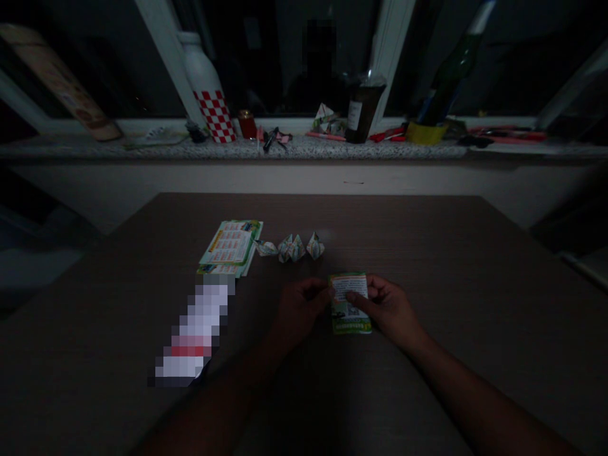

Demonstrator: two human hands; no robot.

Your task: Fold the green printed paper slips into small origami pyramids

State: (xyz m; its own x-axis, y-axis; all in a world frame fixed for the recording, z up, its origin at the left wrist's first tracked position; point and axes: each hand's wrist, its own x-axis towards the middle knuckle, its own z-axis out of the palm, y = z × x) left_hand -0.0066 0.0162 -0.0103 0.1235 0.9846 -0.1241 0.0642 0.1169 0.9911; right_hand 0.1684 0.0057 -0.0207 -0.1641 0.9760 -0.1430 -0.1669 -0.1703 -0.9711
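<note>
Over the middle of the brown table, a small green and white printed paper (pixel 350 320) is held between both hands. My left hand (pixel 301 307) pinches its left edge with thumb and fingers. On the other side my right hand (pixel 394 310) grips the right edge, its thumb lying across the printed face. Beyond the hands stand several small folded paper shapes (pixel 315 246), pointed and printed in similar colours. A stack of printed sheets (pixel 230 244) lies to their left. The fingers behind the paper are partly hidden.
Left of my left hand lies a pixelated, bright long object (pixel 197 332) on the table (pixel 451 253). Behind, the stone windowsill (pixel 304 151) holds a red-checked white bottle (pixel 209 95), a dark cup (pixel 361 111), a green bottle (pixel 451 69) and small clutter. The room is dim.
</note>
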